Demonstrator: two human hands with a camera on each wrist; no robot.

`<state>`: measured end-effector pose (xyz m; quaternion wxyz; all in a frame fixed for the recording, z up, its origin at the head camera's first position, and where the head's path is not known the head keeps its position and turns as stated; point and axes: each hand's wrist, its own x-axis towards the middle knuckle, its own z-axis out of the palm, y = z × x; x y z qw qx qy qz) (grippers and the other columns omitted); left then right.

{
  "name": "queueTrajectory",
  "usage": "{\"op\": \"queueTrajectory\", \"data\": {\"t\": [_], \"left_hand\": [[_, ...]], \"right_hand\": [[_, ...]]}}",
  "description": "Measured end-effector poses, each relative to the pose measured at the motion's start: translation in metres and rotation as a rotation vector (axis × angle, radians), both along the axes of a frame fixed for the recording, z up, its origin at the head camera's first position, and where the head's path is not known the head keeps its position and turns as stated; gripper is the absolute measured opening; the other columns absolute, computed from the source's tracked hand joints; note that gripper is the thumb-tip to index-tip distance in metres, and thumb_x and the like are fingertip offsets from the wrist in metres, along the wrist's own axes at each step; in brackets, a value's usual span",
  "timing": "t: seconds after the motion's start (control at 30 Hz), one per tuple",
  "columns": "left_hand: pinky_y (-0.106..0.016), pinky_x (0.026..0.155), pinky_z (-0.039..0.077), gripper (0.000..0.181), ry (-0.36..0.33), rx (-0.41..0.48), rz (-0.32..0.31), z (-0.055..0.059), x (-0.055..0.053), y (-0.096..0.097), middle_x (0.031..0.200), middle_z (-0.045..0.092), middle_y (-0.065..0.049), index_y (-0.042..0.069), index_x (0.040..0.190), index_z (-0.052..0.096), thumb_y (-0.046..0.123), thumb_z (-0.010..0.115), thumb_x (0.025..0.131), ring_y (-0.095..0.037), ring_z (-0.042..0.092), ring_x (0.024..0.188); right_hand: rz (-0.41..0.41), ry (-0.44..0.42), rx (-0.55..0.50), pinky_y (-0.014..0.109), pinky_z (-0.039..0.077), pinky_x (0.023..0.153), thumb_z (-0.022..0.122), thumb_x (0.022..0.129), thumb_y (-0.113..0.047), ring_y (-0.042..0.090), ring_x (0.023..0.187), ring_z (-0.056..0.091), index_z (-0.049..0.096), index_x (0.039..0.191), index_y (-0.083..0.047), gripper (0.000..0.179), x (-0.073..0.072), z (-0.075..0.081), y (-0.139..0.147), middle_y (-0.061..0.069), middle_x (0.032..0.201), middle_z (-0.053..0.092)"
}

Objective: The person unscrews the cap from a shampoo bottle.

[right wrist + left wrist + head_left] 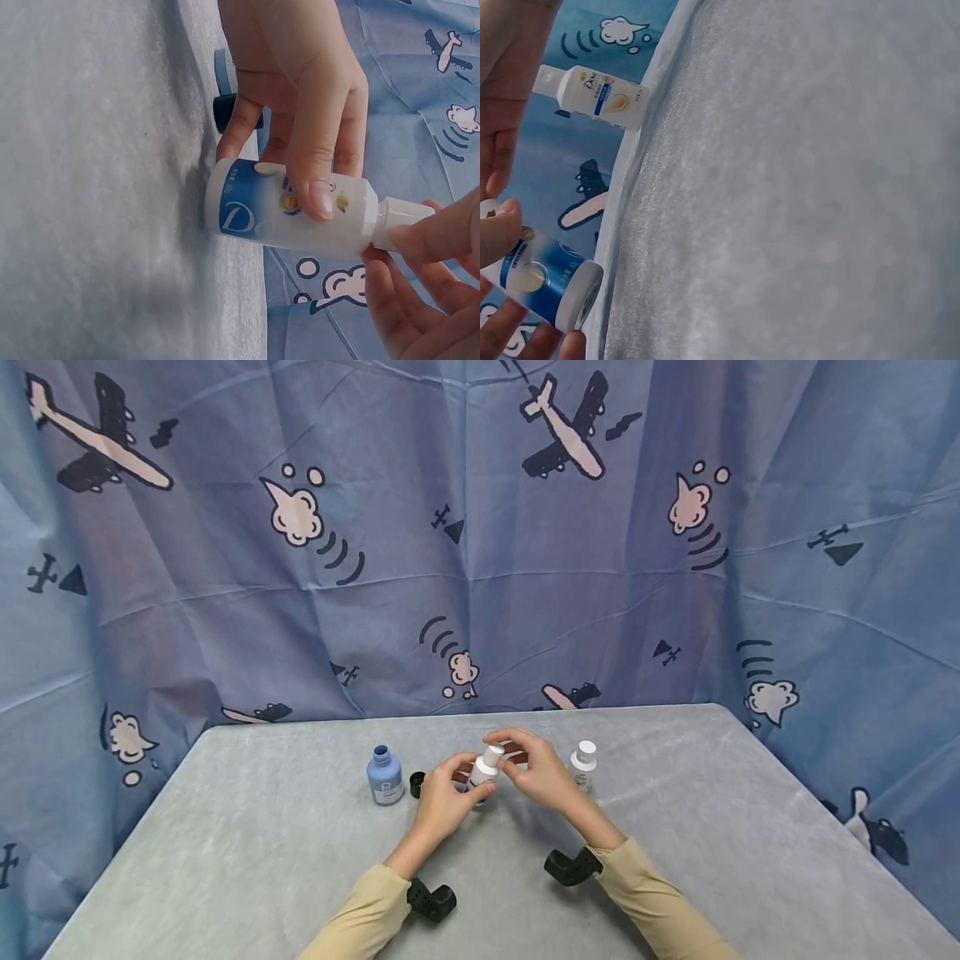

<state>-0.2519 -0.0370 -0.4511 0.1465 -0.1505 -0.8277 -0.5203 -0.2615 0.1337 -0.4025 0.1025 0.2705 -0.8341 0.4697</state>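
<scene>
My left hand [442, 806] grips the body of a small white-and-blue Dove bottle [345, 225], thumb on the front and fingers behind it. At the top, the thumb and fingers of my right hand [542, 772] pinch its white cap [411, 213], which sits on the neck. The bottle leans slightly to the right in the head view, its base close over the table. A second white Dove bottle [604, 97], capped, stands upright just behind my right wrist; the forearm hides part of it in the head view.
Left of my hands stands a blue bottle [386, 781] with its neck uncovered. Between it and my left hand lies a black cap [417, 784]. A grey cloth covers the table [225, 843]. Behind the far edge hangs a blue curtain [390, 568] with airplane prints.
</scene>
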Motion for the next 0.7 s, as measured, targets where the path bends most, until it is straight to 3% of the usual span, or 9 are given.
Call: {"op": "queueTrajectory", "data": {"t": [0.2, 0.4, 0.57, 0.7], "left_hand": [[-0.032, 0.072, 0.054, 0.041, 0.004, -0.002, 0.002, -0.0008, -0.0006, 0.0012, 0.090, 0.071, -0.007, 0.010, 0.111, 0.068, 0.022, 0.082, 0.074, -0.019, 0.066, 0.081], [-0.030, 0.072, 0.054, 0.040, 0.003, -0.006, 0.008, 0.0005, 0.0003, 0.0025, 0.090, 0.071, -0.005, 0.013, 0.110, 0.069, 0.022, 0.083, 0.074, -0.017, 0.066, 0.081], [-0.031, 0.073, 0.053, 0.040, -0.013, -0.008, 0.005, 0.0029, 0.0018, 0.0035, 0.092, 0.071, -0.006, 0.014, 0.111, 0.069, 0.021, 0.083, 0.074, -0.018, 0.066, 0.082], [-0.033, 0.074, 0.054, 0.042, -0.006, -0.019, 0.000, 0.0030, 0.0016, 0.0033, 0.094, 0.071, -0.007, 0.013, 0.113, 0.069, 0.022, 0.082, 0.075, -0.020, 0.066, 0.084]], "right_hand": [[-0.031, -0.044, 0.024, 0.039, 0.055, 0.085, 0.066, 0.088, -0.005, 0.029, 0.102, 0.064, 0.062, 0.120, -0.004, 0.032, 0.0017, 0.0042, 0.0008, 0.017, 0.118, 0.064], [-0.148, -0.090, 0.082, 0.031, 0.055, 0.076, 0.073, 0.085, -0.024, 0.020, 0.089, 0.066, 0.066, 0.115, -0.011, 0.034, 0.0018, 0.0069, -0.0015, 0.014, 0.114, 0.068], [-0.178, -0.079, 0.094, 0.024, 0.051, 0.066, 0.075, 0.082, -0.021, 0.013, 0.078, 0.063, 0.068, 0.109, -0.011, 0.029, 0.0016, 0.0070, -0.0017, 0.007, 0.102, 0.071], [-0.155, -0.055, 0.092, 0.024, 0.052, 0.067, 0.074, 0.083, -0.015, 0.013, 0.078, 0.064, 0.068, 0.108, -0.009, 0.027, 0.0020, 0.0070, -0.0006, 0.007, 0.099, 0.071]]}}
